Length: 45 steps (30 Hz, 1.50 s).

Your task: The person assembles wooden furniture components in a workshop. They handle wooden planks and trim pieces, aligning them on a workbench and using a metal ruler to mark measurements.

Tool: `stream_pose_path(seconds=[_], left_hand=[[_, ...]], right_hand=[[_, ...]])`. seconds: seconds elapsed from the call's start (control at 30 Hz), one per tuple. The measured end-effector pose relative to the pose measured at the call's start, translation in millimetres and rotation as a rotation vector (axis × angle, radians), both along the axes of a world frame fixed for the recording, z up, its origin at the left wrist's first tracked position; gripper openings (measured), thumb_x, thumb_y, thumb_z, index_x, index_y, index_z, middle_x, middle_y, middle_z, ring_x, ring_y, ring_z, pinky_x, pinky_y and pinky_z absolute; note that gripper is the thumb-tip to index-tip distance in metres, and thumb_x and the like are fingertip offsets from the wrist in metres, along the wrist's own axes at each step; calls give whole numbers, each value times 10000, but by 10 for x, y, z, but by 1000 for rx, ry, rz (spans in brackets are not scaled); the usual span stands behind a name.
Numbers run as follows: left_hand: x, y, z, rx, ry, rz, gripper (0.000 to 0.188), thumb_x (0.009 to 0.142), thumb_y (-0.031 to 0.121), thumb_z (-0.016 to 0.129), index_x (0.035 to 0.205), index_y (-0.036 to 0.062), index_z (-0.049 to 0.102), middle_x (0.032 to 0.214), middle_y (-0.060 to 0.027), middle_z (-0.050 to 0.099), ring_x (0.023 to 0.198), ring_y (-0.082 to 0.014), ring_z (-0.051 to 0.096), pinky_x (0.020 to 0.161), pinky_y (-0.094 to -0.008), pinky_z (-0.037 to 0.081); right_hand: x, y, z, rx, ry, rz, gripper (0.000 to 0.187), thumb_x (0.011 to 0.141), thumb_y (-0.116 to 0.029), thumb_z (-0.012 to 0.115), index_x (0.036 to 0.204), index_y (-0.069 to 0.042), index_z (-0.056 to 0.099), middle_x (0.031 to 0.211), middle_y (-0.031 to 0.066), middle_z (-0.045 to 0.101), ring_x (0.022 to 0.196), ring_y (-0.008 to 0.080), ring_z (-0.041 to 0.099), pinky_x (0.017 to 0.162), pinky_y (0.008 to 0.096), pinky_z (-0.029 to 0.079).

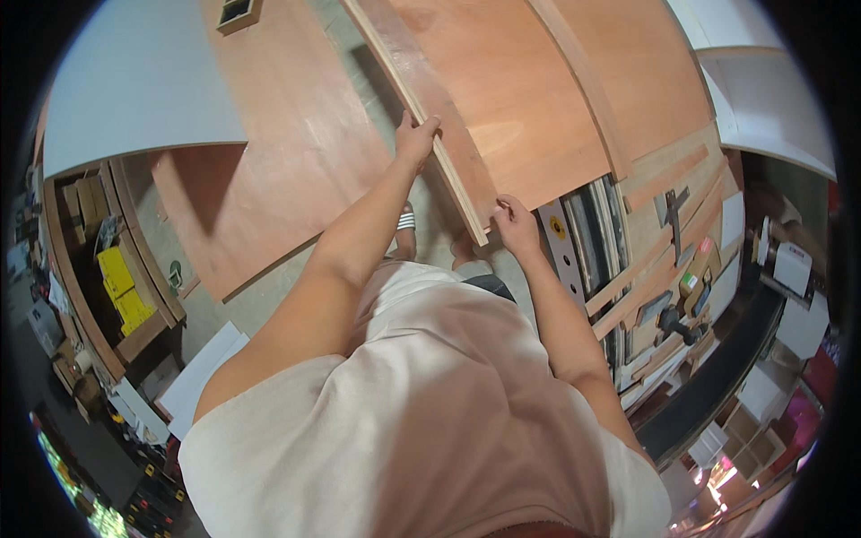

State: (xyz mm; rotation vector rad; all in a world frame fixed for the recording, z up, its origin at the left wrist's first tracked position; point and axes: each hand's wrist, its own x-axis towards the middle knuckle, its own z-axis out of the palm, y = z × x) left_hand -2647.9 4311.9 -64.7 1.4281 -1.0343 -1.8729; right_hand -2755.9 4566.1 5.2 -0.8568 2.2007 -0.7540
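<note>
A long plywood strip [456, 152] with a pale layered edge runs from the far middle toward me. It lies along the left side of a reddish-brown plywood panel [525, 108]. My left hand [416, 141] grips the strip's left edge, its thumb over the top and the other fingers partly hidden. At the strip's near end, my right hand [518, 228] is closed, its fingertips pinched together against the corner. Whether a small piece sits between those fingertips cannot be made out.
Another plywood sheet [269, 117] lies to the left, beside a white panel [134, 99]. A wooden tray with yellow boxes [124, 289] stands at far left. On the right are a metal square [674, 215], a dark power drill [679, 325] and stacked boards [599, 235].
</note>
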Motion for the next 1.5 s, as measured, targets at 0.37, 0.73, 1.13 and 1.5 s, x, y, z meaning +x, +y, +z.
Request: stream_pose_path(seconds=[0.37,0.73,1.13,1.5], left_hand=[[14,-1,308,176,35,-97,797,877,134,656,1531,14,217,885,-60,623,696,-165,637,575,-322,530],[172,837,134,126,-107,-255,288,933,282,646,1106,53,626,936,-48,660,830,-178,613,779,-378,514],[200,1396,336,430,-26,-243,284,949,222,655,1054,-41,665,945,-93,689,815,-186,640,696,-320,504],[138,1475,220,372,-68,-121,244,932,205,687,956,-37,667,873,-88,667,745,-198,623,677,-321,507]], right_hand=[[106,434,-391,73,-25,-110,618,822,-181,696,1406,-167,494,806,104,634,760,254,641,716,379,514],[101,292,-163,233,194,5,545,804,-252,710,1322,-193,551,972,137,690,907,331,673,762,444,519],[33,283,-191,216,208,70,471,837,-274,691,1284,-191,571,1151,106,680,1059,306,654,867,431,519],[-74,238,-237,225,106,113,432,819,-218,700,1225,-140,578,1035,181,693,1001,359,661,835,454,514]])
